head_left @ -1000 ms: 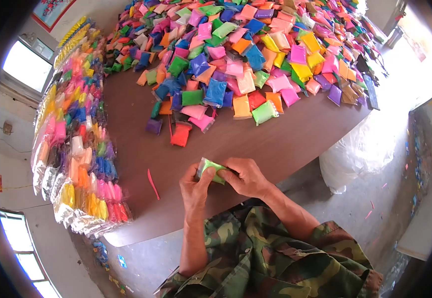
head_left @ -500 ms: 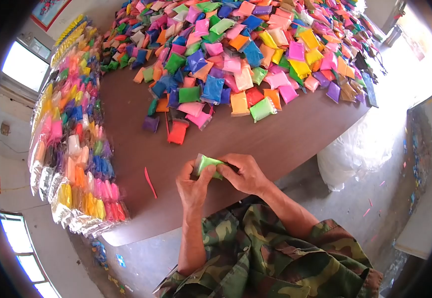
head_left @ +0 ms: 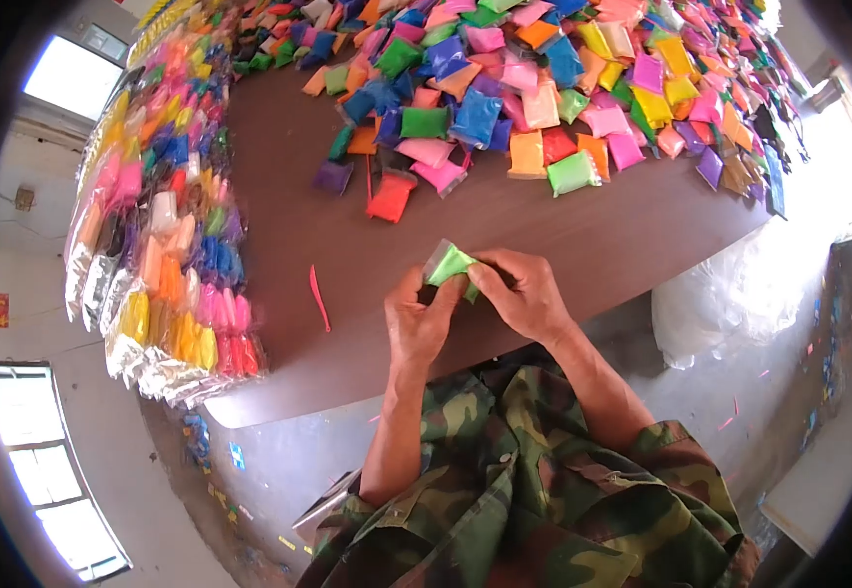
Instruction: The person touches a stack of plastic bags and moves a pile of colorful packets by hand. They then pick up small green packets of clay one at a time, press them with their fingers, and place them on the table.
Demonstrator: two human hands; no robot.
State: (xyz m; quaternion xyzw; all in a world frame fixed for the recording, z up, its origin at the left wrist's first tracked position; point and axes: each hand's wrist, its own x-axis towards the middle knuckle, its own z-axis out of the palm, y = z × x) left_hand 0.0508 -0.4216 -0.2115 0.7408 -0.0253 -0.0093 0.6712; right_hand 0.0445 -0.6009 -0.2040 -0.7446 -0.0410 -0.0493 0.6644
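Between my two hands, over the near part of the brown table (head_left: 348, 363), is a small light green packet (head_left: 453, 263) in a clear wrapper. My left hand (head_left: 421, 316) pinches its lower left side, thumb on top. From the right, my right hand (head_left: 526, 294) grips the other side with thumb and fingers, covering part of it. The packet's clear end points up and left. To the left of my hands lies a thin pink plastic strip (head_left: 319, 298), touched by neither hand. A red packet (head_left: 392, 198) rests further up the table.
A large pile of colourful packets (head_left: 475, 120) covers the far side of the table. Stacked rows of bagged packets (head_left: 166, 284) line the left edge. A big clear plastic bag (head_left: 715, 294) with whitish contents stands beyond the right edge, and scraps lie on the floor.
The view has shifted, so the table contents appear displaced. Both hands still grip the light green packet, which is now tilted more, its clear end turned upward.
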